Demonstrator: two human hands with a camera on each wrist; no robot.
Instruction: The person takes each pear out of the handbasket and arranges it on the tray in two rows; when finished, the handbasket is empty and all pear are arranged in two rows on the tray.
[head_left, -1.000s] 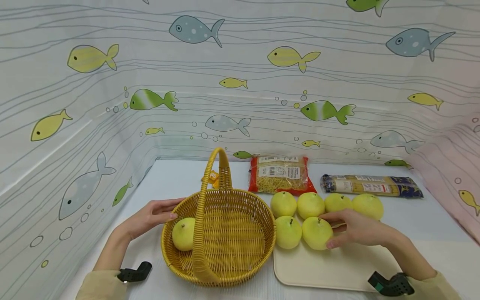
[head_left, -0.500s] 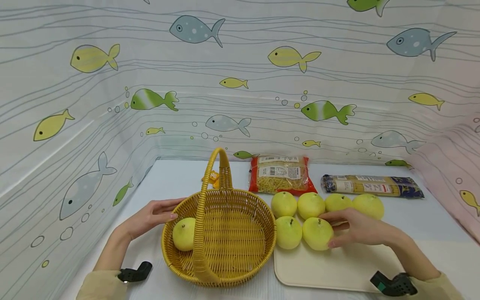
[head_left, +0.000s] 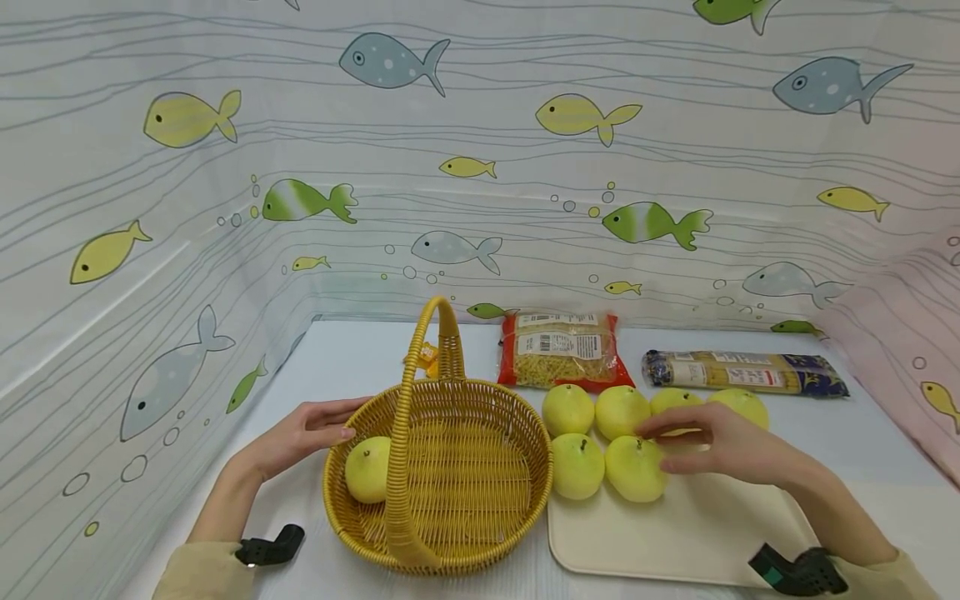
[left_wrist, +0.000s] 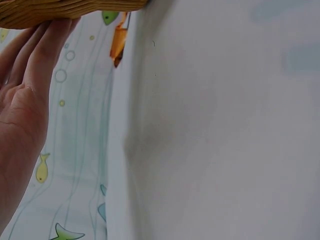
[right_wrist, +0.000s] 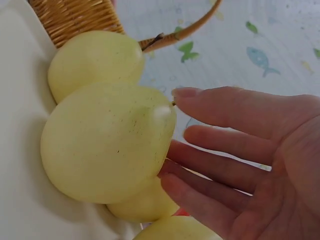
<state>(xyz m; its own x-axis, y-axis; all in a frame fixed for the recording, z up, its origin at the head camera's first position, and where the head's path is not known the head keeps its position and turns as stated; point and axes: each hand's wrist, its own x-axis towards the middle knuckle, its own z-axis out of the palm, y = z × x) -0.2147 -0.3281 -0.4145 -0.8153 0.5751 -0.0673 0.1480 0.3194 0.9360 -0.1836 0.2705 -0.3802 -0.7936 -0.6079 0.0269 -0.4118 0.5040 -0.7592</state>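
A yellow wicker basket [head_left: 465,475] with a tall handle stands mid-table. One pear [head_left: 366,469] lies inside it on the left. My left hand [head_left: 306,429] touches the basket's left rim with nearly straight fingers, which meet the wicker wall [left_wrist: 75,12] in the left wrist view. To the right, my right hand [head_left: 723,442] is beside the front right pear [head_left: 633,471], fingers spread and not wrapped round it. In the right wrist view, the right hand [right_wrist: 240,155] has its fingertips close to the stem end of that pear [right_wrist: 107,142]; whether they touch is unclear.
Several more pears [head_left: 567,410] sit in two rows on a cream tray [head_left: 675,542], right against the basket. Behind them lie a red-edged pasta bag [head_left: 558,350] and a spaghetti pack [head_left: 742,372]. A small orange packet [head_left: 424,357] is behind the basket handle.
My right hand has shifted slightly up and right, its thumb drawing back from the front right pear. The left hand, basket and pears stay put.
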